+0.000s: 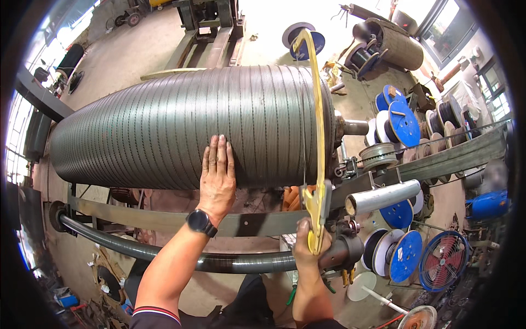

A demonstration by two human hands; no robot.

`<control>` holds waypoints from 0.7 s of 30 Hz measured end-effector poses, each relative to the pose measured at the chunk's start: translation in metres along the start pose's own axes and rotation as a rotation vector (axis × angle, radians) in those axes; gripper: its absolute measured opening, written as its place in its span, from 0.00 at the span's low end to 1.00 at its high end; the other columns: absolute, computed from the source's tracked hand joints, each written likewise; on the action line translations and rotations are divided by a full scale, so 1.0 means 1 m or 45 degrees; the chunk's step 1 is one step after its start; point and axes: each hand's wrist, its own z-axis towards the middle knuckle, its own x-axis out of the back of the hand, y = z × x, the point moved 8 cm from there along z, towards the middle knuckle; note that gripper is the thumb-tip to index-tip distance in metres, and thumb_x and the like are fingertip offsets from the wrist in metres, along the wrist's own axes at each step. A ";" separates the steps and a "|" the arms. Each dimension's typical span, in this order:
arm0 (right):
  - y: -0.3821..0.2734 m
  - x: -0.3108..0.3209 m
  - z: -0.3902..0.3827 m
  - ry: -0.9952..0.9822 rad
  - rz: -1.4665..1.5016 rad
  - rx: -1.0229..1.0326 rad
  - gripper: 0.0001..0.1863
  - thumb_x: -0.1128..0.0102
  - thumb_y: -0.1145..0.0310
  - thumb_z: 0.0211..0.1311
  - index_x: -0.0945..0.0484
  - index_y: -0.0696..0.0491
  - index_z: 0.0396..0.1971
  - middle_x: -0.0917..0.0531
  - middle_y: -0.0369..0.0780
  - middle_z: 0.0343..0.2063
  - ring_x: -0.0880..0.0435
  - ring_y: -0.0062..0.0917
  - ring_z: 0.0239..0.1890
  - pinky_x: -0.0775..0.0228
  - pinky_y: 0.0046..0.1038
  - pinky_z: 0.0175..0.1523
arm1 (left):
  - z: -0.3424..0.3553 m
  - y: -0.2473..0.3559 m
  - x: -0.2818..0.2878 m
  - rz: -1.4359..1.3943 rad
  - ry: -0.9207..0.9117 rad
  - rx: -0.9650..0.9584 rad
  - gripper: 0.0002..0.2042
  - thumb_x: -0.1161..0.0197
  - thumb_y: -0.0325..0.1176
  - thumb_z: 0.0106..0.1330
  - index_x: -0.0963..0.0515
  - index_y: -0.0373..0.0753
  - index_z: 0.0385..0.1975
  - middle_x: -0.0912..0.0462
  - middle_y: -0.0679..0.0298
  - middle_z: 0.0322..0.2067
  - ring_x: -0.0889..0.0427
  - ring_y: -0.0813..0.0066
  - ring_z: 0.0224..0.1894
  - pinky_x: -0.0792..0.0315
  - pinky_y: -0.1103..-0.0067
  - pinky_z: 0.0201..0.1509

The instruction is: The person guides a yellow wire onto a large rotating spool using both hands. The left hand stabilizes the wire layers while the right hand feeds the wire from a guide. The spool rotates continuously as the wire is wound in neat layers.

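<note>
A large drum wound tightly with grey wire [164, 123] lies across the middle of the head view. My left hand [218, 175] rests flat on its near side, fingers stretched out and side by side, a dark watch on the wrist. My right hand [311, 247] grips the handle of a yellow hacksaw [319, 120]. The saw stands lengthwise over the drum's right end, its frame reaching past the far side. The thin blade runs along the left of the frame, over the windings; whether it touches them I cannot tell.
A dark round bar [230, 262] runs between me and the drum. At the right lie a metal tube [382, 196], a long steel beam [455, 151], several blue-and-white spools [404, 125] and a red fan [442, 261]. Forklift forks [219, 46] stand beyond the drum.
</note>
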 end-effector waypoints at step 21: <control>-0.032 0.003 -0.008 -0.063 -0.279 -0.045 0.05 0.35 0.74 0.64 0.19 0.60 0.32 0.20 0.44 0.20 0.16 0.36 0.21 0.26 0.35 0.30 | 0.000 -0.005 0.003 -0.086 -0.004 -0.039 0.39 0.43 0.19 0.62 0.46 0.21 0.76 0.51 0.40 0.80 0.55 0.42 0.83 0.57 0.55 0.87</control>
